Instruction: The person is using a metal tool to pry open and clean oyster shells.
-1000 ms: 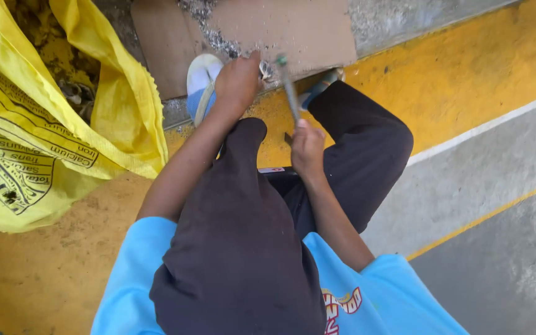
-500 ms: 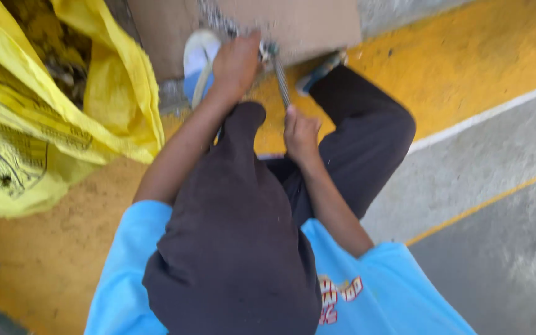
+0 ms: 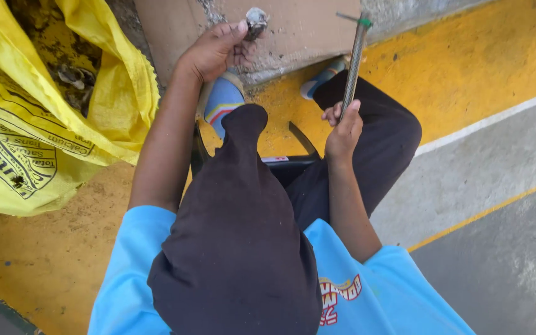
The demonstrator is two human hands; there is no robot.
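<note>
My left hand [image 3: 213, 51] is stretched forward over a brown cardboard sheet [image 3: 308, 28], and its fingertips pinch a small grey, rough lump like a shell [image 3: 256, 21]. My right hand [image 3: 342, 129] is closed around the lower end of a thin ribbed metal rod [image 3: 354, 59]. The rod points up and away, with a green band near its tip. The rod tip is apart from the lump, off to its right. A dark cloth [image 3: 237, 236] hangs in front of me and hides my lap.
An open yellow woven sack [image 3: 103, 80] with dirty shell-like pieces inside lies at the left. My feet in blue footwear [image 3: 223, 99] rest by the cardboard on yellow painted floor [image 3: 454, 68]. Grey concrete with a white line [image 3: 497, 118] runs at the right.
My hands were close together over the cardboard, rod against the lump. Now my left hand has raised the lump forward and my right hand has drawn the rod back, apart from it.
</note>
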